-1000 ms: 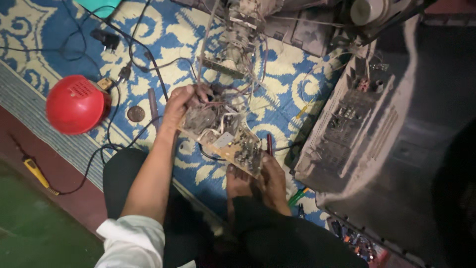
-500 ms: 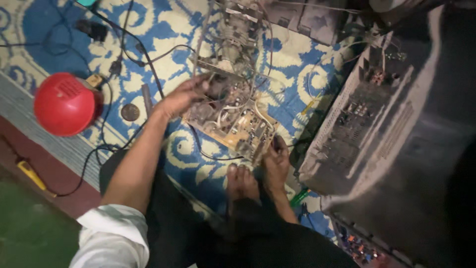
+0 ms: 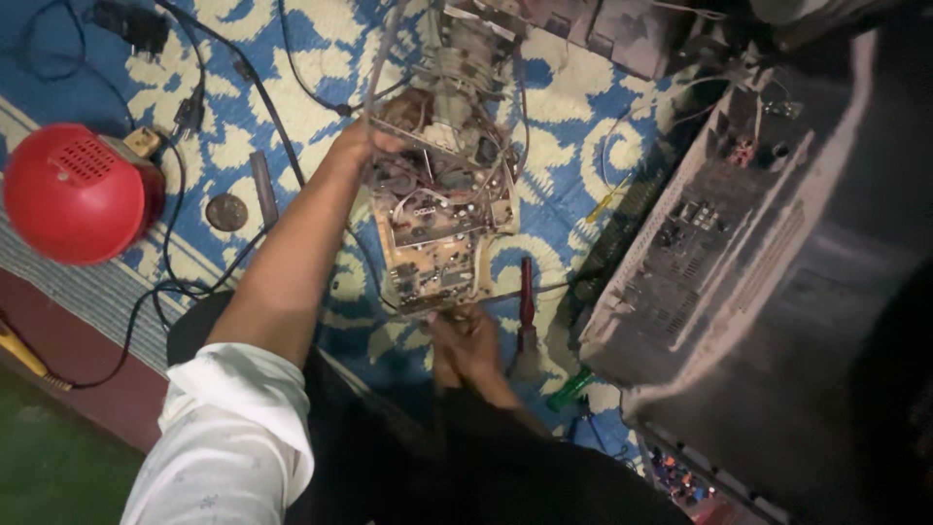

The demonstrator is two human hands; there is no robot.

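Far left, at nine o'clock, a round red lamp housing (image 3: 73, 192) sits on the patterned blue and cream mat (image 3: 554, 97), with black cables (image 3: 175, 282) looping around it. Just right of it lie a small dark disc (image 3: 226, 211) and a grey bar (image 3: 263, 188), side by side, near but not touching. Down at seven o'clock, a yellow handle (image 3: 19, 352) pokes in from the edge over the red-brown floor.

Now the centre: the left arm in its white sleeve (image 3: 228, 437) runs up from six o'clock toward twelve, and the left hand (image 3: 362, 144) is clamped on the upper left edge of the circuit board (image 3: 435, 233), fingers curled round the wire frame there. The board is held lengthwise, tangled with wires and components, its far end running up to the metal chassis (image 3: 466, 49) at twelve o'clock. At the near end, the right hand (image 3: 468, 340) grips the board's bottom edge, fingers closed around it, above the person's bare feet.

Just right of that hand, a red-handled screwdriver (image 3: 526, 306) lies on the mat, pointing toward six o'clock. A green handle (image 3: 569, 389) peeps out near five o'clock. Filling the three o'clock side, a big grey television casing (image 3: 777, 262) lies with its vented back panel facing up.
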